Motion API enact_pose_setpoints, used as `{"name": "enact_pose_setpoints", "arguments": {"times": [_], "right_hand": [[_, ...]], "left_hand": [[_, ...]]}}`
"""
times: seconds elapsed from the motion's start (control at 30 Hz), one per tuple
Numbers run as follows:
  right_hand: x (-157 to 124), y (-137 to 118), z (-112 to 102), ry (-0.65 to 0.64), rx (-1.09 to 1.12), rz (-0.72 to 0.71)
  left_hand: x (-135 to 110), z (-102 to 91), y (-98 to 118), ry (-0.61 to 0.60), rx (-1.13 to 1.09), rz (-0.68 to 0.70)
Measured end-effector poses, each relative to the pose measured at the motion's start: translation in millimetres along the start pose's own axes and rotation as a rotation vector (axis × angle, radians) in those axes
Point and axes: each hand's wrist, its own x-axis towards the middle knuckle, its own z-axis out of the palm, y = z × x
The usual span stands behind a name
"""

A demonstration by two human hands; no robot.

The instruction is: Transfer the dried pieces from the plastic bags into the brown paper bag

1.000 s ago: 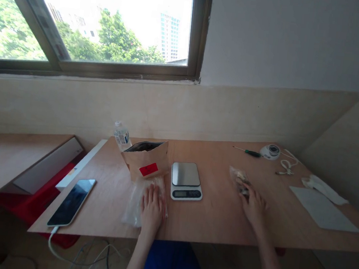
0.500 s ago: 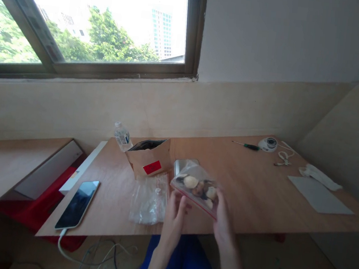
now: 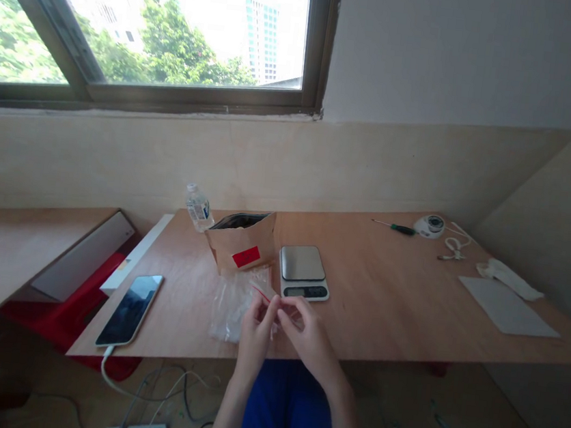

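Both hands meet near the table's front edge, fingers pinched close together. My left hand and my right hand are closed on a clear zip bag, whose red seal strip sticks out to the left of the fingertips. Most of that bag and its contents are hidden by my hands. Beside my left hand lie clear plastic bags on the table. Just beyond my right hand is a small kitchen scale with a bare metal plate. Behind the plastic bags stands an open brown paper pouch with a red label.
A water bottle stands behind the pouch. To the left a phone is plugged into a cable at the table edge. Far right are a screwdriver, a dome camera and a white sheet.
The zip bag, earlier held up with round pale and brown pieces showing, is now lower and nearer me. My hands have come together at its seal, and the scale is uncovered.
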Motion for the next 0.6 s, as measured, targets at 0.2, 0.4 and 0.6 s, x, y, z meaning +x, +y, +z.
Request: {"name": "enact_pose_setpoints", "arguments": {"times": [0.2, 0.4, 0.6], "right_hand": [[0, -1, -5, 0.030, -0.035, -0.011], [-2, 1, -16, 0.014, -0.099, -0.011], [-2, -3, -18, -0.006, -0.121, 0.007]], "left_hand": [[1, -4.0, -3, -0.104, 0.041, 0.035], [2, -7.9, 2, -0.317, 0.110, 0.052], [5, -7.3, -2, -0.259, 0.131, 0.075]]}}
